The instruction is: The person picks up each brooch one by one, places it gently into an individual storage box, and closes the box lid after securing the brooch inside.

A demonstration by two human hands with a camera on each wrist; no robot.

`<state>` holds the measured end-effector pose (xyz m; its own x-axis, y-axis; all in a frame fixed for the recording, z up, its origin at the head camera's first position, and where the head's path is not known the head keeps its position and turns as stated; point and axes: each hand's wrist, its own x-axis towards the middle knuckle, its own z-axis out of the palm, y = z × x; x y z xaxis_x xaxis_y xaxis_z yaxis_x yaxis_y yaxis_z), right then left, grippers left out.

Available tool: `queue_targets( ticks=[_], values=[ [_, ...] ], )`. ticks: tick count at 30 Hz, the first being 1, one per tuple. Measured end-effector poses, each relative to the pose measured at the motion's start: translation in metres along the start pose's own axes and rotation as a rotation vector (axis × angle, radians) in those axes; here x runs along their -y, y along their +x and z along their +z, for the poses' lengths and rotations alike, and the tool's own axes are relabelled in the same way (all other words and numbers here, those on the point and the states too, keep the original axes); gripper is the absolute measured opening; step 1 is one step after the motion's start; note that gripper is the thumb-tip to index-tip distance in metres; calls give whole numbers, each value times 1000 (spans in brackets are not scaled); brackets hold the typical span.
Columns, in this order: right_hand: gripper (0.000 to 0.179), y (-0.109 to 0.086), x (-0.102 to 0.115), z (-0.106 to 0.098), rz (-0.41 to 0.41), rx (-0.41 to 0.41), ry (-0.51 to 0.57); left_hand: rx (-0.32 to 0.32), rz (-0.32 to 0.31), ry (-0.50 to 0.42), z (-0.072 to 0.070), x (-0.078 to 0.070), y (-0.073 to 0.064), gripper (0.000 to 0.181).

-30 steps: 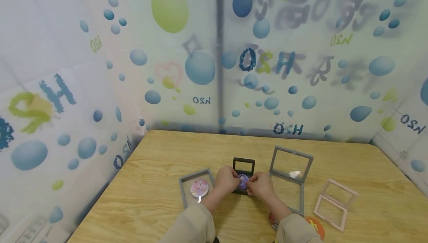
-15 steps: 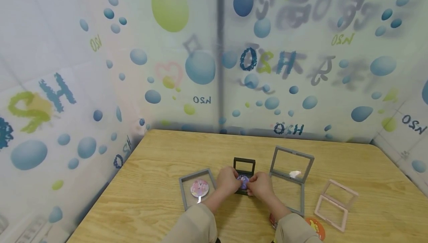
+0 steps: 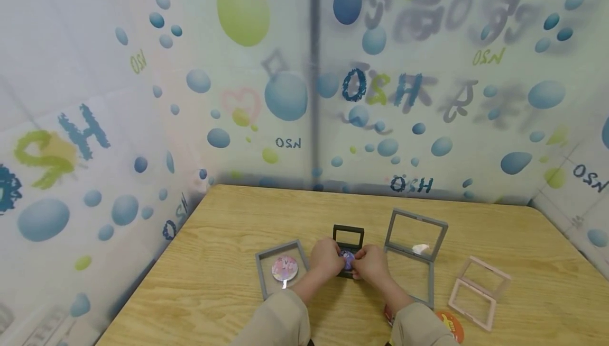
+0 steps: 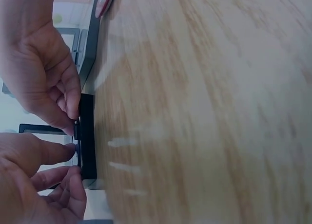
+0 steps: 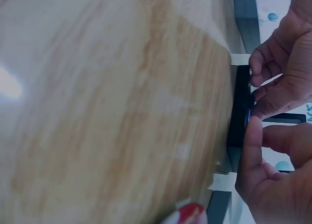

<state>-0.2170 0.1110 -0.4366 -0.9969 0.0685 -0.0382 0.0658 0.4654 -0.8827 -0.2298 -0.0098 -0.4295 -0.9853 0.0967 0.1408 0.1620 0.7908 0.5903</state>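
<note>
On the table stands a small black display frame [image 3: 349, 227], its lid raised at the back and its base flat. A round purple button badge [image 3: 349, 260] lies at the base, largely covered by fingers. My left hand [image 3: 326, 257] pinches the badge's left edge; in the left wrist view its thumb [image 4: 57, 153] presses down at the frame's black rim [image 4: 87, 136]. From the other side my right hand [image 3: 372, 263] pinches the badge's right edge. The right wrist view shows both hands' fingertips close together over the black base [image 5: 240, 107].
Left of the hands lies a grey frame [image 3: 259, 269] with a pink badge [image 3: 284, 269] on its film. At right stand an open grey frame [image 3: 431, 282] and an open pink frame [image 3: 492, 306]. A red badge [image 3: 388, 314] and an orange disc [image 3: 451, 325] lie by the right sleeve.
The purple badge shifts and turns slightly between the fingers, and the left hand moves a little to the right over it. The frames stay where they are.
</note>
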Motion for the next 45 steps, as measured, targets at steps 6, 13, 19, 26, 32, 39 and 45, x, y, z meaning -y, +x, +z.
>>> queue_targets(
  ticks=[6, 13, 19, 26, 32, 39, 45],
  values=[
    [16, -3, 0, -10, -21, 19, -186, -24, -13, -30, -6, 0, 1, 15],
    [37, -13, 1, -13, -114, 113, -357, -14, -42, -81, -22, 1, 14, 20],
    [34, -16, 0, -11, -121, 129, -382, 102, 15, -190, -30, 0, 21, 37],
    [37, -14, -2, -11, -124, 107, -378, 99, 0, -263, -31, 2, 20, 34],
    [37, -14, -2, -11, -110, 112, -365, 65, -28, -310, -30, 2, 15, 30],
    [35, -15, 1, -12, -99, 116, -344, 44, 5, -268, -31, 3, 7, 25],
    [37, -15, 0, -11, -114, 113, -351, 93, -6, -267, -30, 4, 2, 21]
  ],
)
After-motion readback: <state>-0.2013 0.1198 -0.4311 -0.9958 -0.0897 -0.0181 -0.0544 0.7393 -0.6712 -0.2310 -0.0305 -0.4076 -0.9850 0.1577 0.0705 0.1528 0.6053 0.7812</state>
